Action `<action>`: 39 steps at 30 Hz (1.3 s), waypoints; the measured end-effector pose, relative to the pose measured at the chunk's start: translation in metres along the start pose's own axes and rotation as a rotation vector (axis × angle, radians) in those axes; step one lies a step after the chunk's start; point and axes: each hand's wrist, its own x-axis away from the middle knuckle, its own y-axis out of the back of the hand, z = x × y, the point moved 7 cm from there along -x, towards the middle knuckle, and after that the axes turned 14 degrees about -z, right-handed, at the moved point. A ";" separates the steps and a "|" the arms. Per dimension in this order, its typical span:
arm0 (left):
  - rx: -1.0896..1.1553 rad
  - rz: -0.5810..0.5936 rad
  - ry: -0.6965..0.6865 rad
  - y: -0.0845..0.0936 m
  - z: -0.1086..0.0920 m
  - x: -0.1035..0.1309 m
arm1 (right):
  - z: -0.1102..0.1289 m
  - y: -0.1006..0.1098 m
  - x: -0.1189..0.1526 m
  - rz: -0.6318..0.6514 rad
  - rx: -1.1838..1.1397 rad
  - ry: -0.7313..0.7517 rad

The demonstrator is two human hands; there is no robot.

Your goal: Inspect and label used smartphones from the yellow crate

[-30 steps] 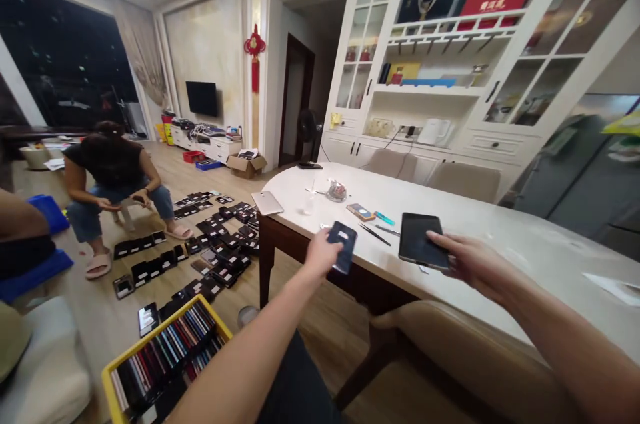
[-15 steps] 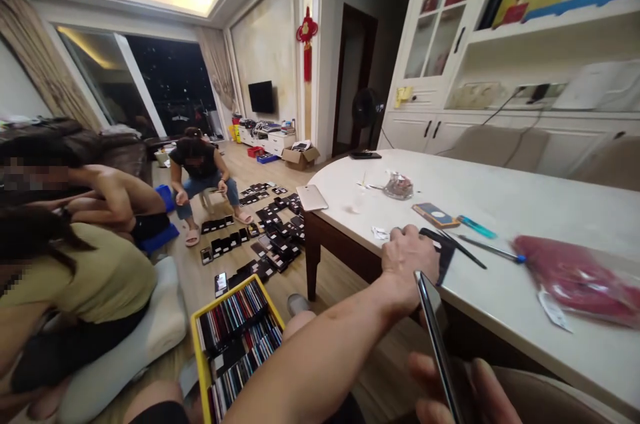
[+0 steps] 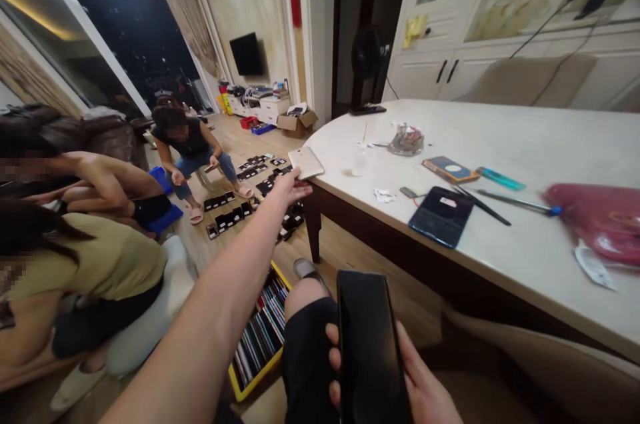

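Observation:
My left hand [image 3: 291,189] stretches to the table's left end, its fingers apart at the near edge of a pale gold phone [image 3: 306,163]. That phone overhangs the table edge; whether the fingers touch it I cannot tell. Close to me, my right hand [image 3: 417,371] holds a black phone [image 3: 369,337], fingers round one side and thumb side along the other. A dark blue phone [image 3: 443,216] with a small label lies at the table's near edge. Beside it are black tweezers [image 3: 487,206] and a blue-tipped pen-like tool [image 3: 520,202].
On the white table [image 3: 540,144] are a crumpled clear bag [image 3: 406,139], a small box [image 3: 450,169], a teal tool [image 3: 501,178] and a red bag [image 3: 595,217]. A yellow crate [image 3: 260,384] of phones stands by my leg. Three people sit left, near rows of phones [image 3: 230,214].
My left hand has left the dark blue phone, now uncovered, and reached across to the pale gold one. The black phone in my right hand has turned from edge-on to face me.

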 end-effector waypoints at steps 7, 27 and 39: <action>0.229 0.104 0.042 0.007 0.003 -0.003 | -0.007 0.003 -0.015 -0.172 -0.052 0.120; 0.551 -0.273 0.091 0.349 0.252 0.195 | -0.154 0.019 -0.080 -0.160 0.491 -0.229; 0.541 -0.165 0.056 0.326 0.260 0.190 | -0.170 0.045 -0.099 -0.335 0.650 -0.208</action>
